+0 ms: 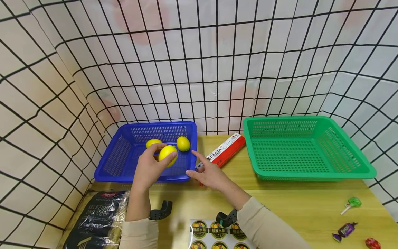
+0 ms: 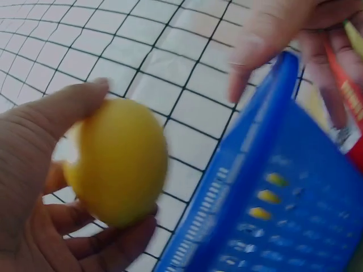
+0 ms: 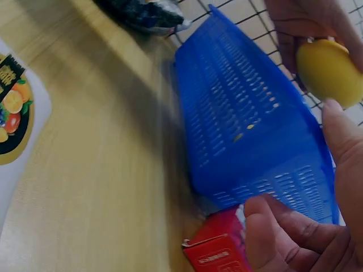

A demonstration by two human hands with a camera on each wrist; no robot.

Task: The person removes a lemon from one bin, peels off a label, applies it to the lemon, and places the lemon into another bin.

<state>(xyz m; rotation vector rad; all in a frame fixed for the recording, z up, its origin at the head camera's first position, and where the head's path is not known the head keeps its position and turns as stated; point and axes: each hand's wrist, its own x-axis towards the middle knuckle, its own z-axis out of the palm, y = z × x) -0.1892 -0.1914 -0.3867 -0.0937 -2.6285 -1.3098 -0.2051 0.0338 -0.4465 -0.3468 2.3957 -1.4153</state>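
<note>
My left hand (image 1: 149, 167) grips a yellow lemon (image 1: 168, 155) between thumb and fingers, held up over the blue basket (image 1: 124, 178). Two more lemons lie inside that basket: one at its back right (image 1: 183, 144), the other (image 1: 153, 142) partly behind my left hand. At the basket's right front corner is my right hand (image 1: 209, 174), thumb and forefinger spread apart at the rim, its other fingers loosely bent with nothing between them. Beneath this hand, the near end of a red and white pasta box (image 1: 228, 148) is partly covered.
To the right stands a green basket (image 1: 256, 171). A dark packet (image 1: 96, 218) lies at front left, a sheet of round fruit stickers (image 1: 209, 238) at front centre. Several sweets, including a green lollipop (image 1: 354, 201) and a purple-wrapped candy (image 1: 346, 229), lie at front right. Black wire grid surrounds the table.
</note>
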